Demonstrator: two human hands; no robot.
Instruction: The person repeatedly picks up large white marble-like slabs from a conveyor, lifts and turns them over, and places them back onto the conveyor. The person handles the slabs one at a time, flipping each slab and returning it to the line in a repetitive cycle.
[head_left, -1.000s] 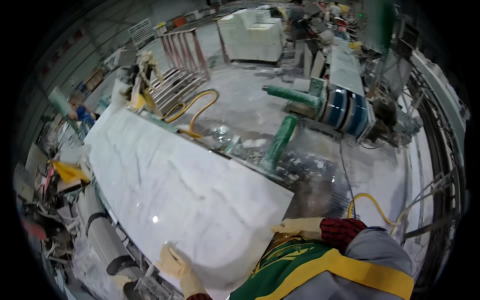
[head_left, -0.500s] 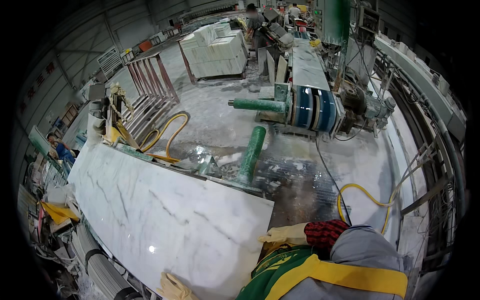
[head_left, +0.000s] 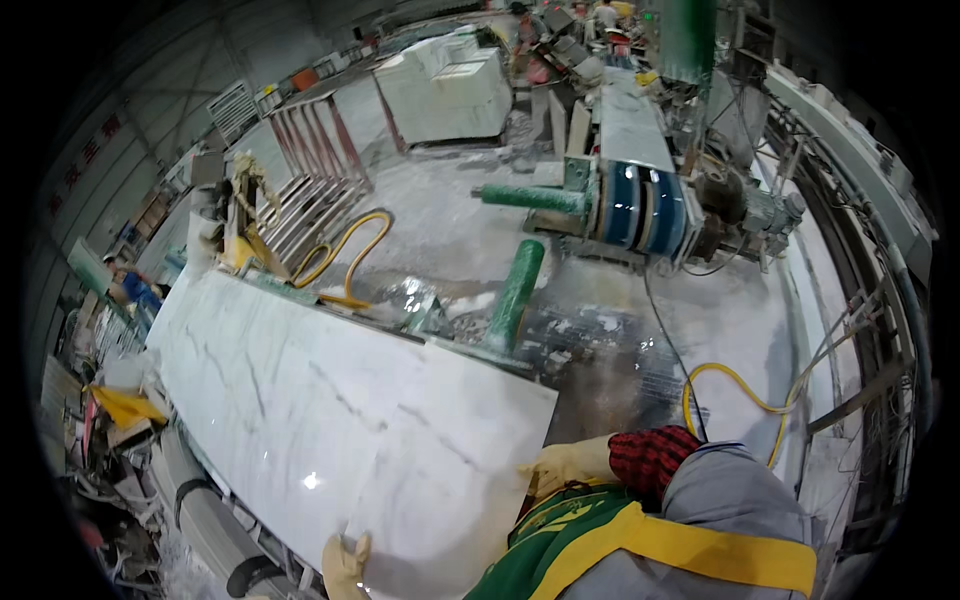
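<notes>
A long white marble slab with grey veins lies flat in front of the person, running from the near edge of the view away to the far left. The left hand in a cream glove rests at its near edge, thumb and fingers a little apart; whether they pinch the edge cannot be told. The right hand in a cream glove reaches to the slab's right edge with its fingertips against the corner area; how far its fingers close cannot be told. A red-and-black checked sleeve and a green apron with a yellow strap are beside it.

Along the slab's left side runs a grey ribbed roller with black bands. Beyond its far side stands a green metal cylinder; past that, a machine with wide blue belts carries a pale slab. A reddish metal rack stands farther off, and near it a block-like stack of white slabs. An orange container sits in the far background, its contents too small to make out.
</notes>
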